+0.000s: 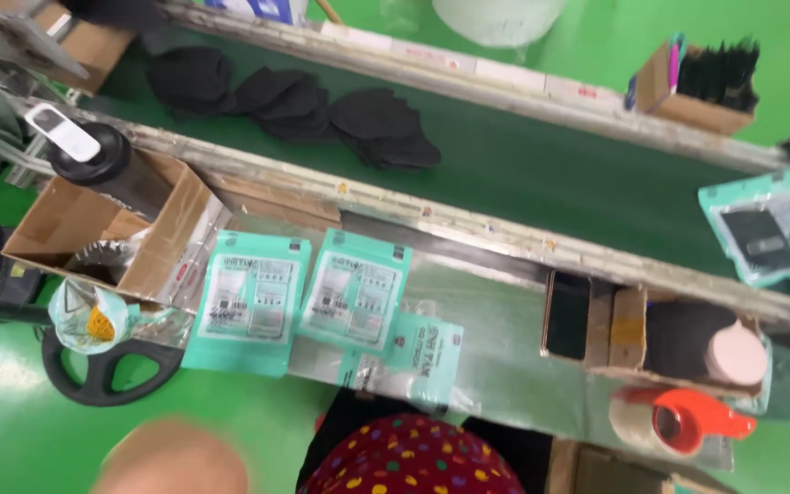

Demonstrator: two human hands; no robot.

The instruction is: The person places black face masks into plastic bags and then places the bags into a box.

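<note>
Two teal packets lie side by side near the table's front edge. A blurry hand hangs below; I cannot tell its grip.

Just beyond the blurred left hand, glossy teal plastic pouches are laid on a smooth, shiny metal shelf; further out, matt black cloth pieces are spread on a matt green belt; to the left, a rough brown cardboard box is seen.
</note>
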